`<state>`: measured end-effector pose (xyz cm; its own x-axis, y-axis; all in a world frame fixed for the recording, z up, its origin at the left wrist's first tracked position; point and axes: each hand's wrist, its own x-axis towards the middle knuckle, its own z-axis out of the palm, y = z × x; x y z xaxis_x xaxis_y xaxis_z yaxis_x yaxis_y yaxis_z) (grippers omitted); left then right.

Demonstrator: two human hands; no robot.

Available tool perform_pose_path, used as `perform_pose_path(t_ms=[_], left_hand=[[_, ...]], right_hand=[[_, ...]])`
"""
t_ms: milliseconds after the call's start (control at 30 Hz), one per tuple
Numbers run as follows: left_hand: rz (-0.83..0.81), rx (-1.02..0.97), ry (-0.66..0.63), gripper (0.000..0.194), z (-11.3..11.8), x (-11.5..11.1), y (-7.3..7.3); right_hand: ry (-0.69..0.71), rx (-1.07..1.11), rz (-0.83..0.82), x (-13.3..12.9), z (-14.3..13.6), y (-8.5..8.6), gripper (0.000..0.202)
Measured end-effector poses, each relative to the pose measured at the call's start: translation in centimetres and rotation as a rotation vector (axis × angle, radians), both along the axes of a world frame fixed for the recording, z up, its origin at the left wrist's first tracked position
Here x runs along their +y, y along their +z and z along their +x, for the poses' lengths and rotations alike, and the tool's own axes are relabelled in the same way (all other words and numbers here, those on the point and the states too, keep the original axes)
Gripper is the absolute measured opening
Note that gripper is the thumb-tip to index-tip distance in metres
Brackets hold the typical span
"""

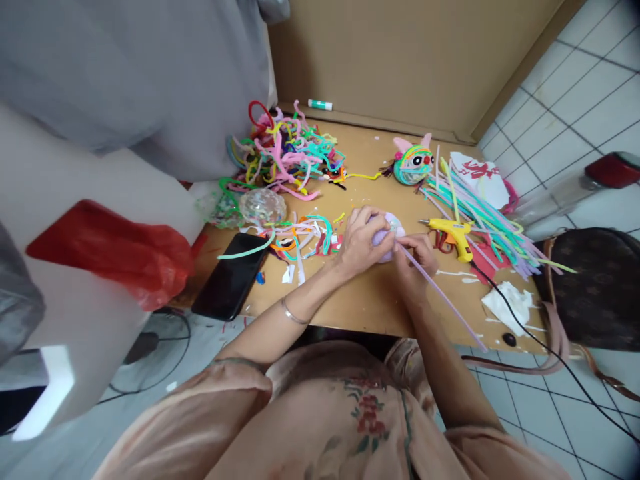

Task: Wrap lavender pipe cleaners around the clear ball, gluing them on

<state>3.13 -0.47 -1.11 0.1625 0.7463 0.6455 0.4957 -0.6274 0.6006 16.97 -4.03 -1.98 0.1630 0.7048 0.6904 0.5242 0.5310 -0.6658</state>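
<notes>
My left hand point(363, 237) is wrapped over a small round ball covered in lilac pipe cleaner point(395, 223), holding it above the table's front part. Against the ball's right side, my right hand point(415, 257) pinches a long lilac pipe cleaner point(445, 300). Its free length slants down to the right, past the table edge. Part of the ball shows pale greenish between the lilac windings. My fingers hide much of the ball's left side and the exact spot where the pipe cleaner meets it. A yellow glue gun point(453, 233) lies just right of my right hand.
Tangled pipe cleaners point(290, 153) heap at the back left, near a clear faceted ball point(263, 205). A finished-looking ball figure with pink ears point(414, 163) stands behind my hands. Straight pipe cleaners point(480, 207), a phone point(231, 277), a glue stick point(320, 105) and a brown bag point(595, 287) lie around.
</notes>
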Motion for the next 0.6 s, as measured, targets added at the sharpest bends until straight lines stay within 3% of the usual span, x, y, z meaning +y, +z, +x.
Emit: perform_pose_path(t_ms=[167,300,467,600], left_hand=[[-0.019,-0.015,0.016,0.009,0.1,-0.1,0.1],[-0.019,-0.022,0.013,0.009,0.1,0.0,0.1],[-0.025,-0.032,0.018,0.009,0.1,-0.1,0.1],[0.002,-0.044,0.006,0.008,0.0,-0.1,-0.1]], right_hand=[[-0.068,0.153,-0.122,-1.0,-0.1,-0.9,0.022],[-0.103,0.320,-0.276,-3.5,-0.5,-2.1,0.029],[-0.052,0.367,-0.438,-7.7,-0.8,-3.1,0.025],[-0.016,0.288,-0.478,-9.1,-0.7,-3.4,0.024]])
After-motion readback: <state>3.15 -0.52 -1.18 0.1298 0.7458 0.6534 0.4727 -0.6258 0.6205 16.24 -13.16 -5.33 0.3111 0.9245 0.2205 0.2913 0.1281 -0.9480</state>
